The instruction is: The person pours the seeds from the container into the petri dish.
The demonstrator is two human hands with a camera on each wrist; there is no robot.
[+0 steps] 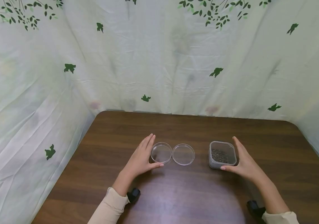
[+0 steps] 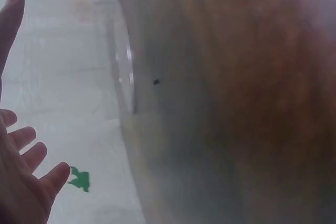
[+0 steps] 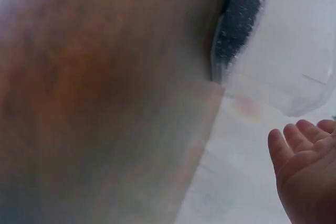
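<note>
Two clear round dishes, like petri dish halves, lie side by side on the table: the left dish (image 1: 161, 153) and the right dish (image 1: 183, 154). My left hand (image 1: 139, 158) is spread beside the left dish, its thumb near the front rim. In the left wrist view the fingers (image 2: 34, 156) are extended and hold nothing. A clear, rounded-square plastic box (image 1: 222, 154), partly filled with dark grains (image 3: 242, 17), stands farther right. Around its right side is my right hand (image 1: 246, 165), thumb by the front corner. The right wrist view shows its fingers (image 3: 281, 148) straight and apart from the box.
The brown wooden table (image 1: 204, 193) runs back to a pale curtain (image 1: 154, 56) printed with green leaves and birds. In the left wrist view, a small dark speck (image 2: 156, 82) shows near the dish. Each wrist carries a black camera (image 1: 133, 195).
</note>
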